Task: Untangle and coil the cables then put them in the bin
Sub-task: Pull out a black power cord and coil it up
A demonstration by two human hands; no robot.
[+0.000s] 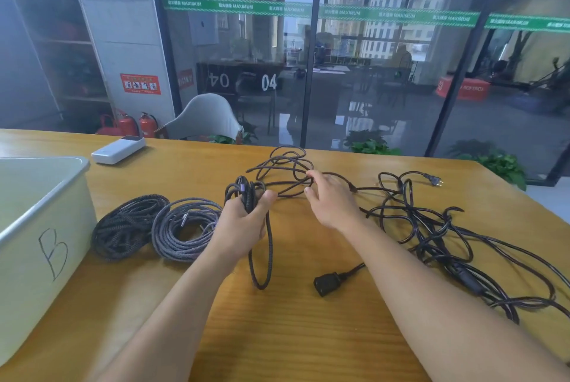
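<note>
Two coils lie finished on the desk [308, 335]: a black coil [126, 229] and a grey coil [185, 229], side by side just right of the bin [46, 187], which has a "B" marked on its wall. Neither is in the bin yet, as far as I can see into it.

My left hand [243, 224] has its grip clenched round a few loops of the braided cable [283, 171], one long loop hanging down to the desk. My right hand [330, 199] reaches over the loose part of that cable with fingers relaxed and spread, touching it but grasping nothing that I can make out.

I judge this third cable is about half wound. Beyond it, to my right, the power cords [431, 227] sprawl in a tangle, untouched (plug [433, 179] at the far side, socket end [328, 284] near my forearm).

A white power bank [118, 149] sits at the desk's far edge. Behind the yellow wood desk stand a grey chair [203, 117], red extinguishers [135, 125], potted plants and a glass wall with a green stripe.
</note>
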